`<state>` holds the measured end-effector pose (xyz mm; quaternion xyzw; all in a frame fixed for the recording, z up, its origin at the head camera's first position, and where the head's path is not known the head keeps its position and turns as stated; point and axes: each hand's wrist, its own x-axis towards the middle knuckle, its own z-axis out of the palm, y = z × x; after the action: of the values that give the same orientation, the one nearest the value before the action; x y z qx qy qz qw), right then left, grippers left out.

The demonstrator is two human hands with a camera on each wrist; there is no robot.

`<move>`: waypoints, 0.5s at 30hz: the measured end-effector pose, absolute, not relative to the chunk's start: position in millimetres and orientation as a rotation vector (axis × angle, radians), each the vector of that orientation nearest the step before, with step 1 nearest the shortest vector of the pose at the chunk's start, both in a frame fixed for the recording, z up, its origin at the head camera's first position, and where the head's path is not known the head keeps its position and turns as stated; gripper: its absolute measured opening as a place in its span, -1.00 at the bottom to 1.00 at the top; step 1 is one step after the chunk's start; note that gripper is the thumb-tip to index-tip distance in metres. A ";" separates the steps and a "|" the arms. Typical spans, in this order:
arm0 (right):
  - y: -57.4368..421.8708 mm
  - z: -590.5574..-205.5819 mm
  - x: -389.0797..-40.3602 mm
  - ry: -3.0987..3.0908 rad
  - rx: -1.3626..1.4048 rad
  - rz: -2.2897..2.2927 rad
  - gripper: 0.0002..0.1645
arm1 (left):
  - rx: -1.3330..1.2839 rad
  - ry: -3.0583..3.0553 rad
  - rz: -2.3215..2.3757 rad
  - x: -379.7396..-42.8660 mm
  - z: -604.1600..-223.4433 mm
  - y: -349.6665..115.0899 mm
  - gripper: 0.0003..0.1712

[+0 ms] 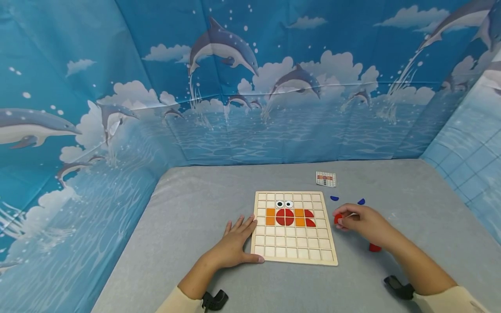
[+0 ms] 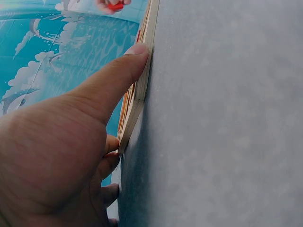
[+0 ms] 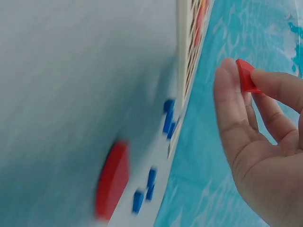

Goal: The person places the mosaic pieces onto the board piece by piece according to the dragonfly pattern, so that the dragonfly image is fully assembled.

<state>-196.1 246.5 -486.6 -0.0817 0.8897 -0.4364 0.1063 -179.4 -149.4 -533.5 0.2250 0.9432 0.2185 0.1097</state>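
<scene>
A square wooden grid board [image 1: 291,241] lies on the grey table. In its upper rows sit a red disc of quarter pieces [image 1: 280,213], orange pieces [image 1: 270,217] on both sides, two red quarter pieces [image 1: 310,222] to the right and two round eye pieces [image 1: 279,204] above. My left hand [image 1: 232,248] touches the board's left side with spread fingers, its thumb at the near-left corner. Just right of the board, my right hand [image 1: 365,222] pinches a red quarter-circle piece [image 3: 246,76] between thumb and fingers, raised off the table.
Another red piece [image 1: 374,248] lies under my right forearm. Blue pieces [image 1: 334,198] are scattered past the right hand, several in the right wrist view. A small pattern card [image 1: 326,178] lies beyond the board. A dolphin-printed curtain [image 1: 250,139] hangs behind the table.
</scene>
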 end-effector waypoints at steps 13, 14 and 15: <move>193.9 -479.9 -210.4 2.658 -0.437 -1.248 -0.81 | 0.667 2.778 0.640 -180.4 -535.4 -149.6 0.29; 190.4 -479.8 -212.1 2.659 -0.457 -1.247 -0.81 | 0.667 2.780 0.639 -180.7 -535.5 -149.9 0.29; 186.6 -479.7 -213.9 2.660 -0.467 -1.246 -0.81 | 0.666 2.782 0.636 -180.9 -535.5 -150.2 0.29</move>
<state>-213.9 186.6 -479.7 -0.1566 0.8912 -0.4174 0.0836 -180.9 -150.2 -535.5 0.2259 0.9441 0.2158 0.1054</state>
